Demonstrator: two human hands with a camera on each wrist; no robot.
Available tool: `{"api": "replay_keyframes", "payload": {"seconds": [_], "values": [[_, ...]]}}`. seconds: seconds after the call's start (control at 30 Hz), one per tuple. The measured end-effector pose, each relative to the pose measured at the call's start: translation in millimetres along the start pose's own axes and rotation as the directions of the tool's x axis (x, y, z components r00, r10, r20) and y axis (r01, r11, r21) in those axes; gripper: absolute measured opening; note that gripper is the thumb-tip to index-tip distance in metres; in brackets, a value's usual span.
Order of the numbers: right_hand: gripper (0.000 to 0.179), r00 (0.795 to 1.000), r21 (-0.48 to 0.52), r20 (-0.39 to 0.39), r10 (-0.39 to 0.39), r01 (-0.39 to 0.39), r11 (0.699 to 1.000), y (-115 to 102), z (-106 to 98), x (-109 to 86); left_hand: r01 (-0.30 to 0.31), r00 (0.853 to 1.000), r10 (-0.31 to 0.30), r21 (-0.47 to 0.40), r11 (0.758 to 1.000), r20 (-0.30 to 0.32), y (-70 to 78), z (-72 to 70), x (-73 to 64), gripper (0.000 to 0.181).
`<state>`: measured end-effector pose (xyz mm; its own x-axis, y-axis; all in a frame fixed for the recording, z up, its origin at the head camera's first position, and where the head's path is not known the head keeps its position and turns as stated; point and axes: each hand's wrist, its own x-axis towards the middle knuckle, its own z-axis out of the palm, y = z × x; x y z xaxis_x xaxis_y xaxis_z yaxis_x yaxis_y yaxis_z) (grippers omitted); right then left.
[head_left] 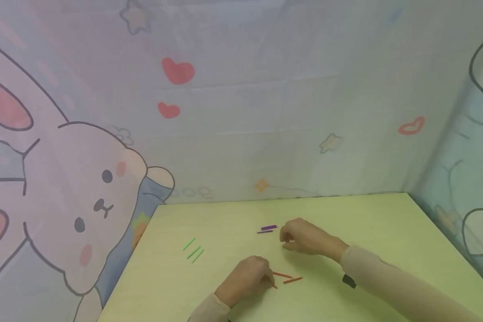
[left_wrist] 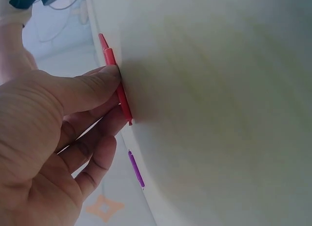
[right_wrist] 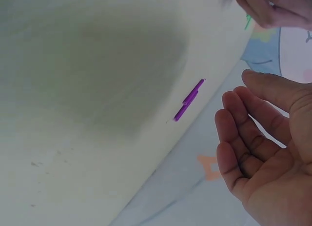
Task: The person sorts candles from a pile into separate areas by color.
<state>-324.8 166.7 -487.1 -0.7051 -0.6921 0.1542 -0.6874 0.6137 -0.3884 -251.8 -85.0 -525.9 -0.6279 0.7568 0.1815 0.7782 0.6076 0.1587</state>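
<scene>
My left hand (head_left: 247,276) pinches a slim red pen (left_wrist: 125,101) between thumb and fingers, low at the table surface. Two more red pens lie just right of that hand: one red pen (head_left: 282,274) near its fingers and another red pen (head_left: 293,280) beyond it. My right hand (head_left: 306,237) hovers over the table with loosely bent fingers and holds nothing. Left of it, two purple pens (right_wrist: 189,100) lie side by side, apart from the fingers. Toward the table's left side, three green pens (head_left: 193,252) lie slanted and roughly parallel.
The pale yellow-green table (head_left: 386,232) carries the pens. A printed cloth (head_left: 241,147) with a rabbit, hearts and stars hangs behind the table and at its sides. A dark wrist device (head_left: 349,281) sits under the right sleeve.
</scene>
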Motion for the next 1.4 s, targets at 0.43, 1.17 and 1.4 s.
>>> {"api": "replay_keyframes", "payload": {"seconds": [0.43,1.17,1.4], "values": [[0.018,0.997,0.112,0.070,-0.010,0.002,0.994,-15.9,8.1,-40.0,-0.004,1.000,0.004,0.024,1.000,-0.031,-0.8,2.1,-0.4,0.006],[0.027,0.992,0.135,0.123,0.007,-0.024,0.990,-15.6,31.3,-59.2,0.005,1.000,-0.005,-0.004,1.000,-0.031,0.8,1.9,-1.8,0.006],[0.025,0.992,0.151,0.127,0.017,-0.036,0.988,-14.6,32.1,-60.9,0.005,1.000,-0.005,-0.013,1.000,-0.031,3.3,0.3,0.3,0.005]]}}
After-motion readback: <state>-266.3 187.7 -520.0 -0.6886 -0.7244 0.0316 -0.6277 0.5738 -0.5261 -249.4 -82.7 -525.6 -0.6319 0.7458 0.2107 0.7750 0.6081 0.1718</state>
